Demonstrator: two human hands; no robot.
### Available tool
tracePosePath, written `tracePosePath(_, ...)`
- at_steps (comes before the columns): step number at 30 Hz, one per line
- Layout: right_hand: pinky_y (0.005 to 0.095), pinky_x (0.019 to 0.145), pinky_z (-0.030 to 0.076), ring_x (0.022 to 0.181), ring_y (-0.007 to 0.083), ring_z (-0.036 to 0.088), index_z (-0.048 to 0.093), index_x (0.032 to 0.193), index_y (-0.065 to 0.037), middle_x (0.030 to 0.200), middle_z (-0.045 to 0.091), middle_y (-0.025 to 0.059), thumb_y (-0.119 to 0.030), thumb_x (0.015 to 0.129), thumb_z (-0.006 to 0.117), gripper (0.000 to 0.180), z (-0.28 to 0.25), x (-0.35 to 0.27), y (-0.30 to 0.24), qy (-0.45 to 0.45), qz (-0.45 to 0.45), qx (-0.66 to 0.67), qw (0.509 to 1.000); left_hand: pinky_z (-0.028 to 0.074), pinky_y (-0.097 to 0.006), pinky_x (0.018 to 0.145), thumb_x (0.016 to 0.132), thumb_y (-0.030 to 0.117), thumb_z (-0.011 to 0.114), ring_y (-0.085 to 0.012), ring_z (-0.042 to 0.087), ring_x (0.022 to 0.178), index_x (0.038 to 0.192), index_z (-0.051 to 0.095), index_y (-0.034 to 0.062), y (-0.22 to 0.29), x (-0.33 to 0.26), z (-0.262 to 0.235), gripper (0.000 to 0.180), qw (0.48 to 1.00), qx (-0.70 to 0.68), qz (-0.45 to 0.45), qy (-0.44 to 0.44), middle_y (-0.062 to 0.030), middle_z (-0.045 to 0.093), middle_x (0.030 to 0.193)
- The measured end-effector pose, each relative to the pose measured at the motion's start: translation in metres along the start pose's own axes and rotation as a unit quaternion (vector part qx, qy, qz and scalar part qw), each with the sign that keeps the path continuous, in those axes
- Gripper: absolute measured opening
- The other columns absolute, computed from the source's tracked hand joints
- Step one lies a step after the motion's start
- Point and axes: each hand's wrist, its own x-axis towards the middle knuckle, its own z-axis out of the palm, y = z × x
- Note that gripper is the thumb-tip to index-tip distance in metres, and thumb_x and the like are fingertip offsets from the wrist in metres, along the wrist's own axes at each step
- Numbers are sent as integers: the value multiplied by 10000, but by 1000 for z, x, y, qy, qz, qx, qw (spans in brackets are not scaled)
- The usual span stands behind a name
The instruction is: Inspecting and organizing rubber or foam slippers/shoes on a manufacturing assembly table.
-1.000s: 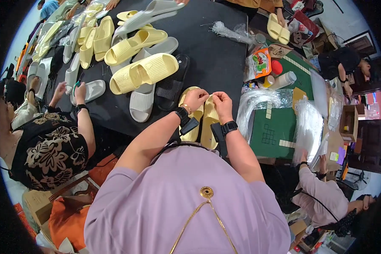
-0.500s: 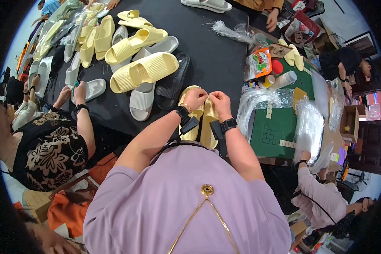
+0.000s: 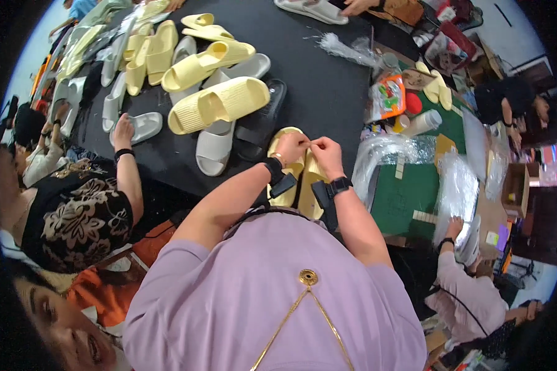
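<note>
A pair of yellow slippers (image 3: 297,179) is held upright against the near edge of the black table (image 3: 328,93), directly in front of the person in the lilac shirt. The left hand (image 3: 291,147) is closed over the top of the left slipper of the pair, its fingers curled around the upper edge. The right hand (image 3: 327,154) is brought in just beside it, thumb and fingers pinched together at the top of the right slipper; whether something small is nipped between the fingertips cannot be told. The two hands are touching or nearly touching above the pair, so that the slippers hang below the grip, between the two wrists, each of which is banded in black.

Farther up the table, more yellow slippers (image 3: 220,102) and grey slippers (image 3: 215,145) are laid in loose rows, with a black slipper (image 3: 263,120) beside them. To the right, crumpled clear plastic bags (image 3: 384,154) and a green mat (image 3: 408,191) are seen. At the left, a co-worker's hand (image 3: 122,131) is rested on a grey slipper lying flat.
</note>
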Motion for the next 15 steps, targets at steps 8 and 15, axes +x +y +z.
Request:
tracePosePath(8, 386, 650, 458, 731, 304, 581, 605, 854, -3, 792, 593, 155, -134, 800, 600, 142, -28, -64, -36, 68, -105, -108, 986, 403, -425, 898, 750, 152, 655, -348, 522, 981, 1057, 589, 47, 31, -5, -68, 332, 946, 99, 95, 294, -146, 586, 1030)
tracePosePath(15, 425, 578, 474, 617, 337, 610, 660, 719, -23, 661, 627, 164, -470, 798, 565, 464, -11, -104, -27, -169, 65, -188, 965, 301, -446, 1011, 660, 322, 722, -366, 393, 1200, 1264, 422, 6, -75, -40, -183, 745, 818, 341, -85, 456, -199, 482, 1228)
